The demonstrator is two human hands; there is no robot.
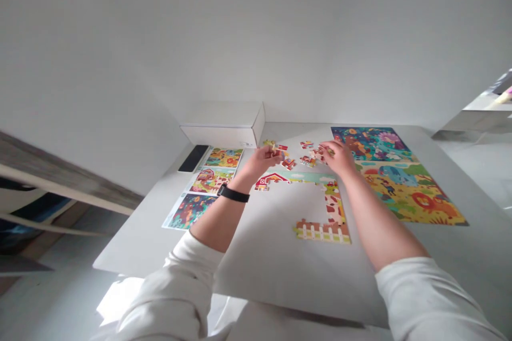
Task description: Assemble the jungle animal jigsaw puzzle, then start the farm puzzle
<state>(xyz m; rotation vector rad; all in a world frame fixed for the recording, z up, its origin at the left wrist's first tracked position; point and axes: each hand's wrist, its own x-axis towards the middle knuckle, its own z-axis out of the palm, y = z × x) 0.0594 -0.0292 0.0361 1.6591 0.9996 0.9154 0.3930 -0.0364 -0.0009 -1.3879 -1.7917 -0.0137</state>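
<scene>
My left hand (264,161), with a black watch on the wrist, is closed in a pinch beside the loose puzzle pieces (288,163); what it holds is too small to make out. On the right of the same pile, my right hand (336,155) has its fingers pinched at a puzzle piece (319,153). Nearer to me lies a partly joined puzzle (335,209), with a red barn at its upper left, a strip down its right side and a white fence along the bottom.
A white box (224,122) stands at the back left. Beside it lie a black phone (193,158) and a sheet with three small pictures (210,180). Two finished colourful puzzles (400,176) lie at the right, under my right forearm's outer side.
</scene>
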